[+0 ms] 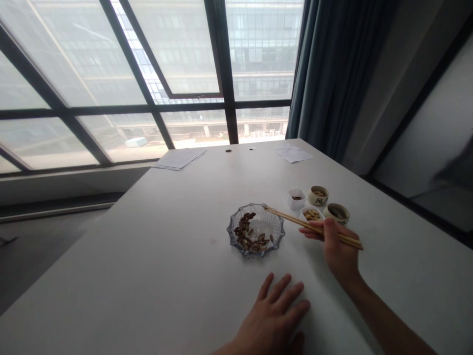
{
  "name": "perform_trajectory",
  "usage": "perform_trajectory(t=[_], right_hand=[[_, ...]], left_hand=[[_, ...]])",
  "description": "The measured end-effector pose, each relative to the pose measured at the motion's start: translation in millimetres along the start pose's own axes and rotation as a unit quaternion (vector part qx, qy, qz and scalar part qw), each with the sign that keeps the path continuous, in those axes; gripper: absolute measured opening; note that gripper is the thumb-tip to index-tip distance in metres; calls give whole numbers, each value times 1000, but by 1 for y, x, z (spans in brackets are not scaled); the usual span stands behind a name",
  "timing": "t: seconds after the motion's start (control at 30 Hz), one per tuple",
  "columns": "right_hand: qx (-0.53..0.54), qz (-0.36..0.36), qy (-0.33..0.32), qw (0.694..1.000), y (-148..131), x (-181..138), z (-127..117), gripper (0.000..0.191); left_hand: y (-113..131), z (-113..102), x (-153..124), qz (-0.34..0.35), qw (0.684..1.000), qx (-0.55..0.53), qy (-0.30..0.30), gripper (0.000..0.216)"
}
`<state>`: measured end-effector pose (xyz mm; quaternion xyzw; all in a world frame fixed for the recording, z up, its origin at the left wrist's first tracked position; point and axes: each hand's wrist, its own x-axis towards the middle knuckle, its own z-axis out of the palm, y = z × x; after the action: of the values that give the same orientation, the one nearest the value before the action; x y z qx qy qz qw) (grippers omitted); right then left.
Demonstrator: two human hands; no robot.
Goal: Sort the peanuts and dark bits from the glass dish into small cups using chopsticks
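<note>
My right hand (338, 246) is closed round a pair of wooden chopsticks (295, 220), whose tips reach over the far right rim of a scalloped glass bowl (279, 241). Dark and brownish seeds or shelled pieces (251, 239) lie mostly along the left and near side of the bowl. I cannot tell whether the chopstick tips pinch anything. Palm down on the table, my left hand (271, 315) rests in front of the bowl with its fingers spread, holding nothing. Just beyond my right hand, a white cup (303, 213) holds pale nuts (312, 215), partly hidden by the chopsticks.
Behind stand another white cup (296, 199) with a few dark pieces, a cream round pot (318, 195) with nut-like pieces, and a second cream pot (336, 213). Papers (181, 159) and a sheet (294, 153) lie at the white table's (148, 246) far end, near windows and a dark curtain (332, 74).
</note>
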<state>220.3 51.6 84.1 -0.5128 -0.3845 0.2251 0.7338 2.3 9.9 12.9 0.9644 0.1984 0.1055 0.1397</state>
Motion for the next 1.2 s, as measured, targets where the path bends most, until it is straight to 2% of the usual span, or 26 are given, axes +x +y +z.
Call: perform_trajectory(t=[0.17, 0.37, 0.57, 0.9, 1.07, 1.2], right_hand=[[-9, -44, 117, 992, -7, 29, -21, 53], [-11, -60, 148, 987, -7, 43, -32, 55], [-7, -46, 125, 991, -4, 42, -30, 52], [7, -58, 127, 990, -7, 39, -29, 52], [15, -33, 70, 997, -7, 23, -17, 49], [7, -1, -23, 1000, -2, 1, -3, 48]], left_hand=[[0, -1, 0, 0, 1000, -3, -5, 45], [0, -2, 0, 0, 1000, -7, -4, 46], [2, -3, 0, -6, 1000, -4, -3, 46], [2, -5, 1, 1, 1000, 1, -6, 45], [2, -5, 1, 0, 1000, 0, -5, 44], [1, -3, 0, 4, 1000, 7, 5, 46]])
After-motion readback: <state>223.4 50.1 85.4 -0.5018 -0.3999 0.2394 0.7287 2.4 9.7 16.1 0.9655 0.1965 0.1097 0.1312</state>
